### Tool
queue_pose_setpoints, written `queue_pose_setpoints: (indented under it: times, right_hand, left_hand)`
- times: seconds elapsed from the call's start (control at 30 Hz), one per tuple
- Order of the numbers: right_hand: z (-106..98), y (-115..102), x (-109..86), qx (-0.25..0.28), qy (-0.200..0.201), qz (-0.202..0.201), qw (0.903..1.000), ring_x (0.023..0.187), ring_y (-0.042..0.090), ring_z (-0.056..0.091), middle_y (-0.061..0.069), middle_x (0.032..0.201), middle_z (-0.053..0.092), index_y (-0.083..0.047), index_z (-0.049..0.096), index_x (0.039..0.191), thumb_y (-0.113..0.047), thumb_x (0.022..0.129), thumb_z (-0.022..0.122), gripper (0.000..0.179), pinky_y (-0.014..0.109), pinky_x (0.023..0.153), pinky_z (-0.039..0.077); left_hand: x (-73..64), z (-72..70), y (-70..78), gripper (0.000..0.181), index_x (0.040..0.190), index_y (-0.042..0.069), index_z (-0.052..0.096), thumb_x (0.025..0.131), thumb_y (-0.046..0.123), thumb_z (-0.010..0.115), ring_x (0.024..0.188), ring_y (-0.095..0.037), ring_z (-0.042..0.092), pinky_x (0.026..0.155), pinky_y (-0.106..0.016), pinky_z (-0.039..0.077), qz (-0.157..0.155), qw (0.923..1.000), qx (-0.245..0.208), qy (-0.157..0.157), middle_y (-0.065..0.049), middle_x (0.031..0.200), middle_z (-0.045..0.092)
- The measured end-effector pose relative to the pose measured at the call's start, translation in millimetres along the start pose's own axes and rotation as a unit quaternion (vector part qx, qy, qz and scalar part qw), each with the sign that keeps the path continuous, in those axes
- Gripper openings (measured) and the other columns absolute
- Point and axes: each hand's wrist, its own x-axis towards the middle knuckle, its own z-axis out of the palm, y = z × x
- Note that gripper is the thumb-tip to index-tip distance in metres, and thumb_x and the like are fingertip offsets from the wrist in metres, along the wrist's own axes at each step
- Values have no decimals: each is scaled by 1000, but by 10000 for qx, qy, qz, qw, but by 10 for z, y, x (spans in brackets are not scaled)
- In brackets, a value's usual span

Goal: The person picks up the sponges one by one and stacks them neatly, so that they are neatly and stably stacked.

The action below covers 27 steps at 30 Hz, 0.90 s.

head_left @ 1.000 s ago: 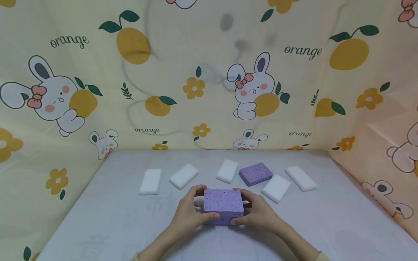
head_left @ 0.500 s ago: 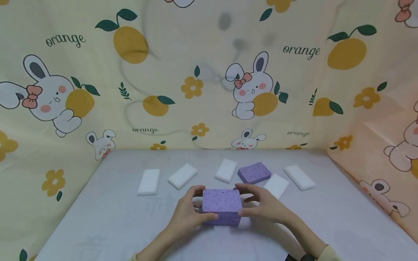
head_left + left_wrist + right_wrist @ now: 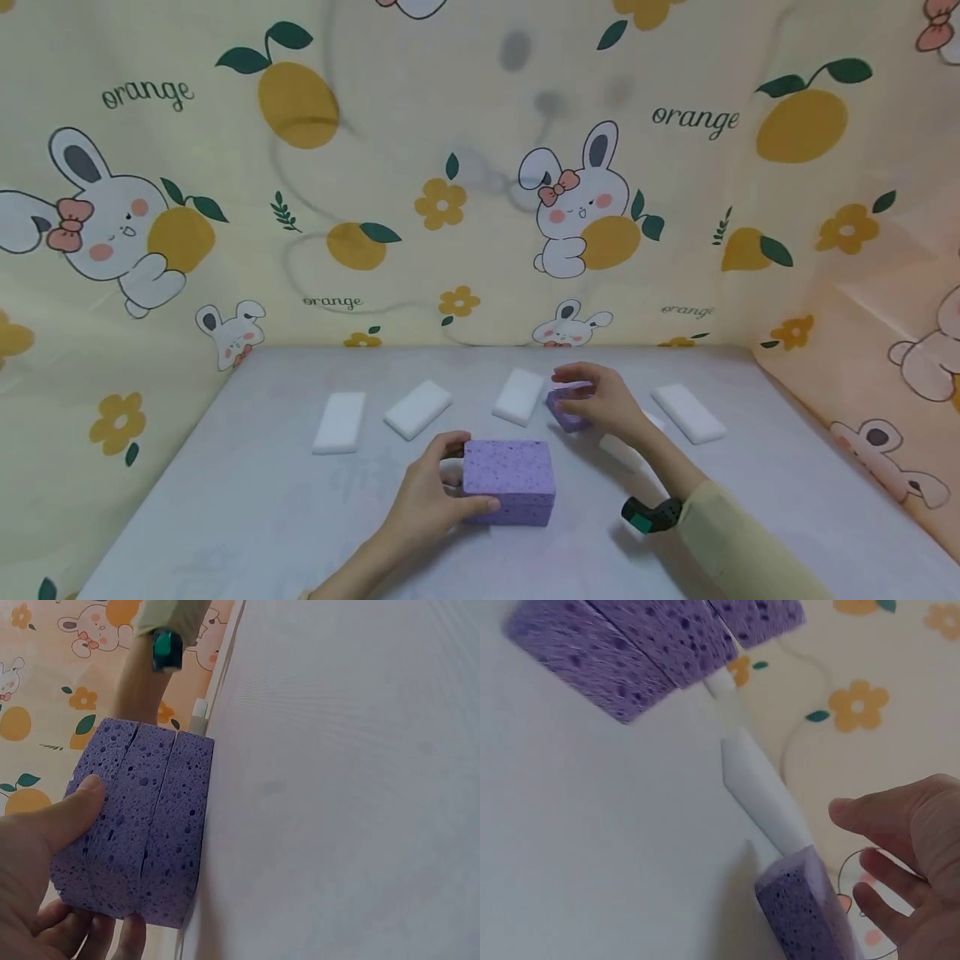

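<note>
A stack of three purple speckled sponges [image 3: 508, 479] stands near the middle of the table in the head view. My left hand [image 3: 420, 492] grips the stack's left side, thumb on the near face and fingers around the back; the left wrist view shows the layers [image 3: 142, 802] flush together. Further back lies a single purple sponge [image 3: 567, 408]. Over it hovers my right hand [image 3: 603, 404], hiding its right part in the head view. In the right wrist view the thumb and fingers [image 3: 889, 817] are spread apart, beside the single sponge [image 3: 802, 907] and holding nothing.
Several white sponge blocks lie across the back of the table: one at far left [image 3: 340, 423], one beside it [image 3: 417, 409], one centre [image 3: 517, 397] and one at far right [image 3: 688, 413]. Another white block [image 3: 622, 454] is partly behind the right forearm. A printed cloth [image 3: 450, 108] encloses the table.
My right hand has let go of the stack and moved back and right to the single purple sponge. My left hand keeps its hold on the stack.
</note>
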Motion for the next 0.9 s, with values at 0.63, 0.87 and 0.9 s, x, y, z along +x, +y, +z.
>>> queue_pose_setpoints:
  times: [0.63, 0.87, 0.9]
  right_hand:
    - [221, 194, 334, -482, -214, 155, 9985, 116, 38, 57, 21, 125, 62, 5, 56, 130, -3, 70, 86, 67, 55, 99, 43]
    - [274, 197, 333, -758, -226, 242, 9966, 106, 29, 61, 11, 120, 65, -4, 60, 130, -3, 64, 89, 72, 46, 91, 50]
    - [276, 197, 334, -784, -267, 250, 9963, 104, 28, 61, 10, 119, 65, -5, 61, 130, -3, 63, 90, 73, 45, 89, 50]
  left_hand:
    - [1, -6, -10, 81, 137, 8, 47, 70, 24, 91, 79, -20, 64, 67, -29, 56, 52, 9996, 274, 11, -13, 124, 58]
    - [5, -13, -31, 81, 137, 9, 47, 71, 25, 91, 80, -20, 64, 69, -29, 55, 79, 9996, 266, 0, -13, 124, 58]
    - [7, -14, -33, 81, 137, 9, 47, 71, 25, 91, 80, -20, 64, 69, -29, 55, 82, 9996, 259, 2, -12, 124, 58]
